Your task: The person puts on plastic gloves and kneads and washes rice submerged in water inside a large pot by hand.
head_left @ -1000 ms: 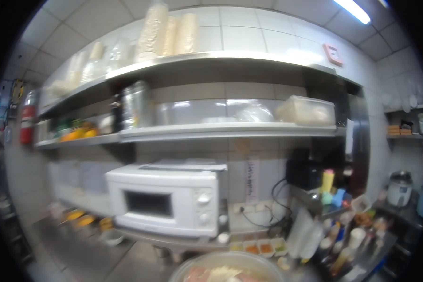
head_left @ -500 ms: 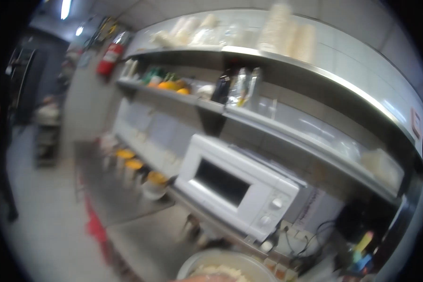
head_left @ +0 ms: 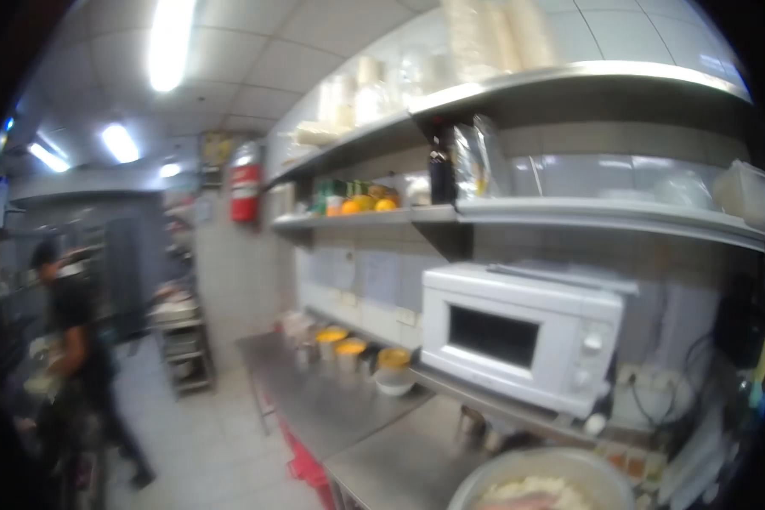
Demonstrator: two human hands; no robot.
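A large pale bowl [head_left: 474, 486] is cut off by the bottom edge, right of the middle. Crumbly whitish food [head_left: 561, 491] lies inside it. A blurred bit of skin, which seems to be my left hand [head_left: 527, 503], shows at the food, low in the bowl. Its fingers are smeared and mostly outside the picture, so their pose is unclear. My right hand is out of view.
A steel counter [head_left: 297, 374] runs left, carrying yellow-topped containers [head_left: 348, 350] and a small white bowl [head_left: 393, 384]. A white microwave [head_left: 561, 340] sits behind the bowl, under loaded shelves [head_left: 561, 212]. At far left, a person in dark clothes [head_left: 81, 314] stands near a rack [head_left: 183, 348].
My view has swung left and levelled, so the bowl, microwave and shelves now sit further right. More ceiling lights show, and the person at the left is more fully in view.
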